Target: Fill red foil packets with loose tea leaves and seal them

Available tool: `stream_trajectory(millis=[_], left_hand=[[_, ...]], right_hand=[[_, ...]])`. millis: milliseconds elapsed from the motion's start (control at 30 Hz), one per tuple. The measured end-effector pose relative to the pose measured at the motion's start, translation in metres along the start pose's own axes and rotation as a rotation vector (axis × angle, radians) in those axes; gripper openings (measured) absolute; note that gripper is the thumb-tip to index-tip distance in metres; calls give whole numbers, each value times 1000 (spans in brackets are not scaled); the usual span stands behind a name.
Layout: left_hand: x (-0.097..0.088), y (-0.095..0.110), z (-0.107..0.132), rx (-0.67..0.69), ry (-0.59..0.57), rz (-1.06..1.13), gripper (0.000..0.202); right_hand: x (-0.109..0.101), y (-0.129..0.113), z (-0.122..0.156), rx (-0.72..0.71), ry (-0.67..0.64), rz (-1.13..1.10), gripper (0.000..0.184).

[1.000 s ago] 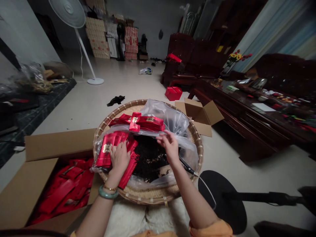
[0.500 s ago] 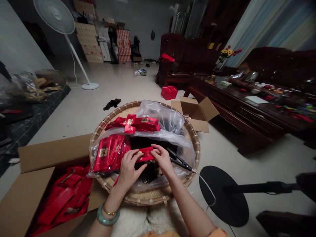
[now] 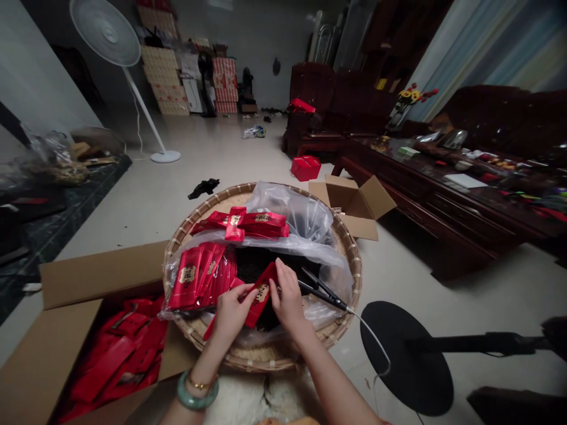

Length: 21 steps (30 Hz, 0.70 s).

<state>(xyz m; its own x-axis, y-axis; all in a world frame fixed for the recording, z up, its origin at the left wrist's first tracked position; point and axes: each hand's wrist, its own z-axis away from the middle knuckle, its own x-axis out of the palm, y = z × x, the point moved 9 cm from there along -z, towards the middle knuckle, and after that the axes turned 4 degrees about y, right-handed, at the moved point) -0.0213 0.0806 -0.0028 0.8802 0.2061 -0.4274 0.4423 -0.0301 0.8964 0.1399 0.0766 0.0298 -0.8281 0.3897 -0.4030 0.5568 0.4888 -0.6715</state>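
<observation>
The left wrist (image 3: 206, 367) wears a green bangle (image 3: 195, 404) and gold bracelet (image 3: 200, 386).

Glossy red on the held packet (image 3: 256, 308), with dark characters across a pale cream label (image 3: 263, 292); red and cream again on the fanned packets (image 3: 188, 277); milky and see-through on the plastic bag (image 3: 295, 203); woven tan on the basket (image 3: 355, 254); plain brown on the left carton (image 3: 48, 348); black on the tong-shaped tool (image 3: 328, 296), white along its cord (image 3: 364, 323); mottled green on the bangle (image 3: 197, 402), gold on the bracelet (image 3: 199, 385).
</observation>
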Motion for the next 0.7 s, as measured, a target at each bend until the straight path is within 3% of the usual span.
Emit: stream_trajectory(millis=[367,600,700], left_hand=[[10,-7,8,-133,13,214,24],[6,-5,10,-103,54,174,25],[0,-1,10,-57,66,70,24]], right_hand=[[-22,2,-4,16,173,-60,28],[-29,5,0,67,263,-70,9],[-30,-3,-4,0,214,-53,7]])
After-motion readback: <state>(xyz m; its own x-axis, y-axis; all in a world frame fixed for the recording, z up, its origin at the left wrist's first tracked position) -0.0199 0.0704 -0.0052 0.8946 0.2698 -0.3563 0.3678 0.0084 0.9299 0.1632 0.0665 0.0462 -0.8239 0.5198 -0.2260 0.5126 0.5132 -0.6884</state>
